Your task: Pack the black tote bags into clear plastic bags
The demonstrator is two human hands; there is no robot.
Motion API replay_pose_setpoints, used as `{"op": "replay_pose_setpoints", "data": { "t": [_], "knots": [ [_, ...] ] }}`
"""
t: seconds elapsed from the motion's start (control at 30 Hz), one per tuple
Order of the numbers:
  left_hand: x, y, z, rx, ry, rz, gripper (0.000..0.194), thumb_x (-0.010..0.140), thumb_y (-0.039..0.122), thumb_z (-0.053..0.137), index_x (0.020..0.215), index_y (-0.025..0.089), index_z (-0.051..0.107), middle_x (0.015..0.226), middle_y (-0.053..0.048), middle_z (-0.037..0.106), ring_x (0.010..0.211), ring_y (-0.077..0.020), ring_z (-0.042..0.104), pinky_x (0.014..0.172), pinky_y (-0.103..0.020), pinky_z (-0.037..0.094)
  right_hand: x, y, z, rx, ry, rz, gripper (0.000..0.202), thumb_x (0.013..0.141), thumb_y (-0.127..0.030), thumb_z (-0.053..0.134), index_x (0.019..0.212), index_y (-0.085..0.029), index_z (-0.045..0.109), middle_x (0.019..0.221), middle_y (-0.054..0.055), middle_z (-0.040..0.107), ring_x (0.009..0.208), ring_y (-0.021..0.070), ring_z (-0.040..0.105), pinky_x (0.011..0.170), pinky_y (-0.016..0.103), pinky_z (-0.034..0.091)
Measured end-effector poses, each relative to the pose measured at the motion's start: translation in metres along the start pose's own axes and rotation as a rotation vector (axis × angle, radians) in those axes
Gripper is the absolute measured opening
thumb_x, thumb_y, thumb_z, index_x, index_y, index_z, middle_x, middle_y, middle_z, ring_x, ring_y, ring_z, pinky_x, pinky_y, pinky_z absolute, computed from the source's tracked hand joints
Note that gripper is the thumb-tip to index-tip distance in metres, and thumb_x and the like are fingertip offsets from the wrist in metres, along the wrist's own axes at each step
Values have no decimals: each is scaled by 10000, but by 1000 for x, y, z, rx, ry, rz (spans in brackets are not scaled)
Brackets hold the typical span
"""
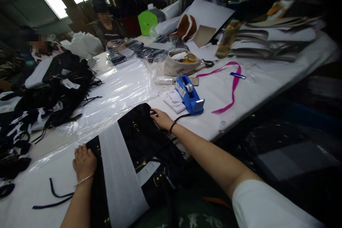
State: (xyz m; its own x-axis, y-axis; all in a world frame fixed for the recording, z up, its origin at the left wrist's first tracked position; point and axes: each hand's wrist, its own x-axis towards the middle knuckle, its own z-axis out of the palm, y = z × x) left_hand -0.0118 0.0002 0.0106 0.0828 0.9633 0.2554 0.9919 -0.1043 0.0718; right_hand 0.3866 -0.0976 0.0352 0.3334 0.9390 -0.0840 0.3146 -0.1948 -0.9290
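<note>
The bag [157,146], black with gold fittings, lies on the worktop [256,92] at the lower centre of the frame, a broad white band [119,171] running down across it and a white label [149,172] beside the band, as a worker attends to it barehanded. The left hand [84,164] rests palm down at the bag's left edge, its fingers stretched out and gripping nothing that shows. The right hand [161,119] reaches to the bag's upper right corner, fingers bent towards the thumb; from here one cannot tell whether cloth is pinched between them.

The step in hand appears to be steadying the bag and setting its edges straight around the band. The next move, by the look of it, calls for even pressure from both hands, so that the band stays flat and does not slip or crease.

A blue tape dispenser [191,96] stands just beyond the right hand, near a pink ribbon [235,85]. Clear sheets [128,82] spread across the middle of the frame, between the bag and a heap of black goods [64,74] at left. Two other people sit at upper left.
</note>
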Motion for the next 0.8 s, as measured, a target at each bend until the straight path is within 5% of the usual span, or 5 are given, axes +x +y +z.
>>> {"op": "replay_pose_setpoints", "data": {
  "t": [0.23, 0.37, 0.57, 0.7, 0.8],
  "knots": [
    [12, -23, -1, -67, -103, -1, 608, 964, 309, 257, 1458, -14, 404, 1550, -214, 356, 1495, -294, 210, 1199, -472, 264, 13, -9, 3, 221, 247, -140, 191, 881, -249, 599, 1054, -190, 654, 929, 12, 709, 786, 125, 650, 807, 277, 513],
    [25, -13, -42, -91, -210, -70, 569, 952, 341, 346, 1425, 52, 477, 1534, -183, 398, 1475, -308, 268, 1195, -477, 281, 4, -14, 2, 325, 257, -310, 171, 879, -309, 611, 975, -206, 710, 973, 18, 722, 911, 152, 654, 876, 289, 497],
    [14, 140, -120, -464, -149, 106, 515, 910, 553, 486, 1278, 214, 604, 1133, -77, 708, 1054, -239, 670, 976, -400, 509, -4, -11, 14, 416, 193, -313, 309, 830, -263, 673, 1134, -210, 689, 920, 12, 687, 797, 126, 635, 782, 266, 518],
    [2, 243, -120, -535, -345, 329, 562, 804, 582, 633, 1182, 169, 593, 921, -52, 701, 788, -185, 665, 757, -313, 530, -3, -9, 14, 392, 192, -354, 334, 829, -242, 679, 1161, -213, 674, 928, 10, 641, 763, 118, 604, 739, 260, 519],
    [1, 269, -105, -411, -368, 343, 455, 809, 507, 645, 1098, 158, 608, 847, -46, 691, 749, -185, 650, 720, -307, 499, -2, -7, 13, 355, 197, -408, 322, 838, -191, 668, 1159, -214, 673, 925, 11, 625, 780, 124, 593, 765, 272, 517]
  ]
}}
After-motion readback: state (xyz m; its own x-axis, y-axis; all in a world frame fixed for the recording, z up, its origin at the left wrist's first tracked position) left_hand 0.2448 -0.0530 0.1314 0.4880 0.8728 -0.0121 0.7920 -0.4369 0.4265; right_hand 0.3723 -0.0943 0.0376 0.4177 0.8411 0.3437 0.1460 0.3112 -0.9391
